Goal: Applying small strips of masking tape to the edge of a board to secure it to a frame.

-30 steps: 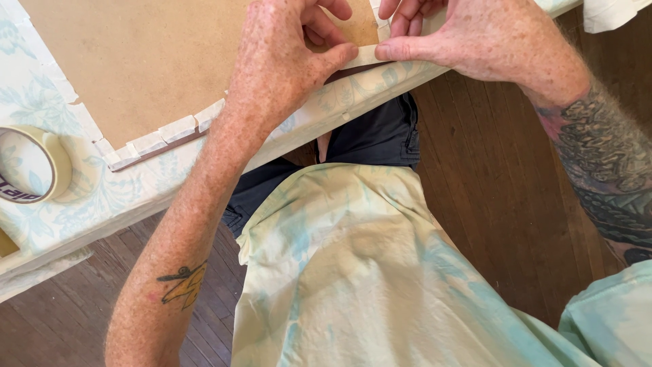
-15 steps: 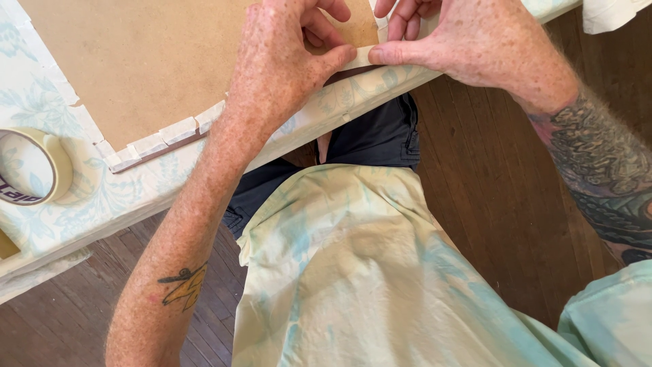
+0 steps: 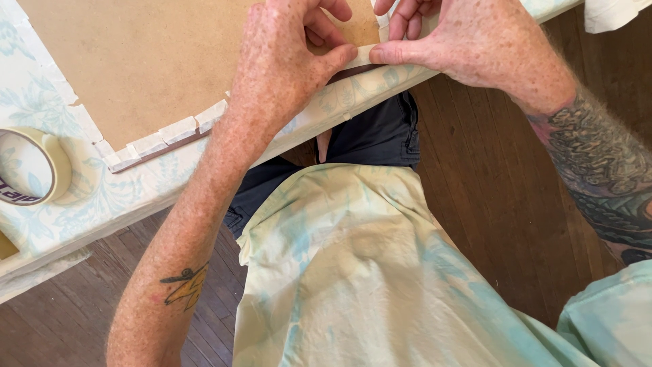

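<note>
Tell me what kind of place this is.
Likely a home craft spot: a table under a floral cloth, a masking tape roll, dark wooden floorboards, and a brown board edged with tape.

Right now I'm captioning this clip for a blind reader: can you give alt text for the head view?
Both hands, left hand and right hand, pinch a strip of masking tape along the edge of a brown board on a floral-covered table. A tape roll lies at the left; dark wooden floor shows below.
</note>
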